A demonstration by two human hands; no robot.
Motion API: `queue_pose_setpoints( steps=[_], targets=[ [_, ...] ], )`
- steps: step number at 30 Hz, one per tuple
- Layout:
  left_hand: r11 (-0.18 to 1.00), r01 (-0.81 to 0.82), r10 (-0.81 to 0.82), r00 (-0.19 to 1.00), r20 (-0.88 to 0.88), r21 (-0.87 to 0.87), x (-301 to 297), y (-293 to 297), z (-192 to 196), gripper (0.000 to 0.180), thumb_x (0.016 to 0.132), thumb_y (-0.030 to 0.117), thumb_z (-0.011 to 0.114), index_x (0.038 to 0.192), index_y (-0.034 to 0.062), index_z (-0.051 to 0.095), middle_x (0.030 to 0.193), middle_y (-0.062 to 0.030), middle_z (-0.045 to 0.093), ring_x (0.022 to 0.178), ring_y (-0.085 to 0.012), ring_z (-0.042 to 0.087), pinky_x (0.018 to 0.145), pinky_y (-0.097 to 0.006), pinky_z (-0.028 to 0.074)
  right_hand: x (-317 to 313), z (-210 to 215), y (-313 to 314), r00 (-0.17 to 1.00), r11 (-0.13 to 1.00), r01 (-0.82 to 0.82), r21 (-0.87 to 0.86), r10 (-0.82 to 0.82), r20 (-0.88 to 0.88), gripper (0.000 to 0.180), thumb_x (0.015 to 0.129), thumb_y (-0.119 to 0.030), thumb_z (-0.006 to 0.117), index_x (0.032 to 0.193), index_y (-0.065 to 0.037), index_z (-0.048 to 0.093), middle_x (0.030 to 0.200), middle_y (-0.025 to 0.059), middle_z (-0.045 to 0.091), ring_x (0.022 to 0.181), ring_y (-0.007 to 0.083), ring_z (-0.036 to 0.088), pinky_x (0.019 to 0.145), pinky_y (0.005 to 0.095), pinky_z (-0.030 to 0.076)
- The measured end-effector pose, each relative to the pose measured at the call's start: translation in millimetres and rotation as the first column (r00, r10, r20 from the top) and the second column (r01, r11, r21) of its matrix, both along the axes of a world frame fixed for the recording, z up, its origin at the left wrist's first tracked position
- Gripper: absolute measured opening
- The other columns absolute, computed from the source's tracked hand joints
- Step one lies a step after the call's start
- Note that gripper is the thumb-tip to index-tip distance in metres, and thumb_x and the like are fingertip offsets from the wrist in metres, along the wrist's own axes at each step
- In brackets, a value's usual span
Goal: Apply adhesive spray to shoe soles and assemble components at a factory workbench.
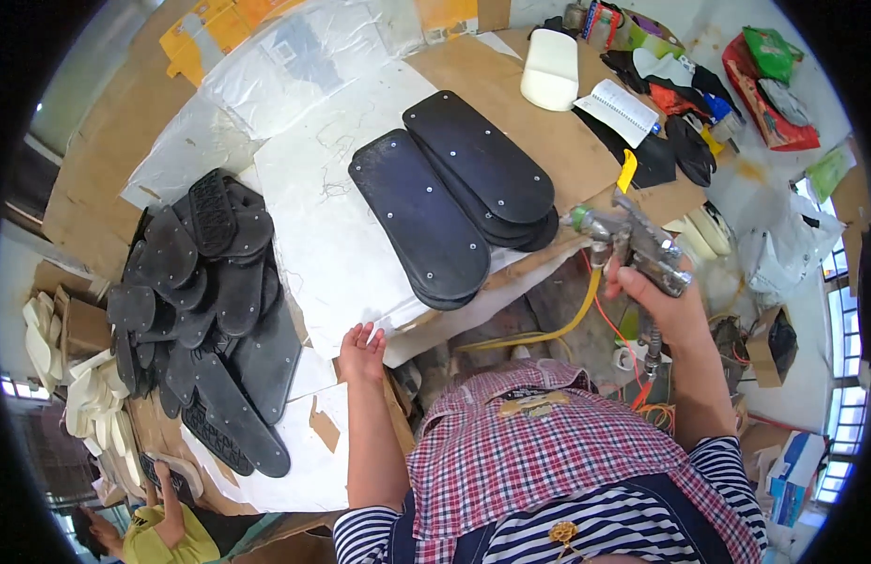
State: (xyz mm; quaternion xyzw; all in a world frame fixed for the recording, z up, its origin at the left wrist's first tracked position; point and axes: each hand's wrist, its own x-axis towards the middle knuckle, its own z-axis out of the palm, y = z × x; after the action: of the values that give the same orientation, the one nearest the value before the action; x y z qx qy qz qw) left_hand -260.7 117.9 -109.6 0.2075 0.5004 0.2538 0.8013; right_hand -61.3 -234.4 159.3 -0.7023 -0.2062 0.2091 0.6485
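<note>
My right hand [668, 301] grips a metal spray gun [633, 240] with a yellow trigger tab, its nozzle pointing left toward several long black shoe soles [454, 193] laid overlapping on a white sheet [346, 235]. A yellow hose [562, 329] hangs from the gun. My left hand [362, 350] hovers open at the near edge of the white sheet, holding nothing, with a pile of black soles [205, 310] to its left.
A cardboard-covered table [539, 113] carries a white foam block [551, 68], a spiral notebook [619, 111], dark pieces and coloured bags at the far right. Cream soles [88, 395] are stacked at the left. Another person in yellow [158, 531] is at the lower left.
</note>
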Motion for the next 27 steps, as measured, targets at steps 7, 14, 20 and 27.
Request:
queue_pose_setpoints(
  steps=[7, 14, 20, 27],
  targets=[
    [0.999, 0.045, -0.046, 0.994, -0.094, -0.013, -1, -5, -12, 0.027, 0.086, 0.023, 0.05, 0.105, 0.005, 0.05, 0.101, -0.0098, 0.057, 0.084, -0.0277, 0.055, 0.076, -0.038, 0.046, -26, 17, -45, 0.998, 0.998, -0.018, -0.068, 0.014, -0.059, 0.062, 0.076, -0.012, 0.068, 0.131, 0.0, 0.041, 0.081, 0.0061, 0.06, 0.071, 0.0147, 0.058, 0.065, 0.0283, 0.047],
    [0.995, 0.091, -0.094, 0.986, -0.14, -0.026, 18, -24, -10, 0.024, 0.085, 0.022, 0.05, 0.103, 0.0056, 0.051, 0.099, -0.0083, 0.057, 0.084, -0.0245, 0.053, 0.078, -0.037, 0.043, -29, 25, -95, 0.977, 0.931, -0.214, -0.295, 0.206, -0.058, 0.057, 0.077, -0.007, 0.068, 0.128, -0.001, 0.045, 0.085, 0.0019, 0.059, 0.078, 0.0081, 0.054, 0.07, 0.0237, 0.045],
    [0.94, 0.308, -0.315, 0.949, -0.025, -0.147, 62, -66, -22, 0.028, 0.086, 0.02, 0.049, 0.11, 0.0058, 0.05, 0.107, -0.0097, 0.057, 0.088, -0.0277, 0.053, 0.081, -0.039, 0.043, -24, 29, -103, 0.958, 0.94, -0.267, -0.211, 0.235, -0.163, 0.059, 0.076, -0.006, 0.068, 0.129, -0.001, 0.044, 0.086, 0.0034, 0.061, 0.076, 0.0085, 0.055, 0.07, 0.0244, 0.045],
    [0.921, 0.26, -0.267, 0.964, 0.017, -0.29, 101, -115, -11, 0.034, 0.09, 0.016, 0.045, 0.122, 0.0049, 0.042, 0.109, -0.0102, 0.057, 0.091, -0.0289, 0.052, 0.084, -0.041, 0.042, -18, 29, -89, 0.941, 0.928, -0.337, -0.157, 0.332, -0.056, 0.06, 0.076, -0.005, 0.066, 0.131, -0.002, 0.042, 0.083, 0.0034, 0.059, 0.075, 0.0096, 0.056, 0.067, 0.0249, 0.047]
  ],
)
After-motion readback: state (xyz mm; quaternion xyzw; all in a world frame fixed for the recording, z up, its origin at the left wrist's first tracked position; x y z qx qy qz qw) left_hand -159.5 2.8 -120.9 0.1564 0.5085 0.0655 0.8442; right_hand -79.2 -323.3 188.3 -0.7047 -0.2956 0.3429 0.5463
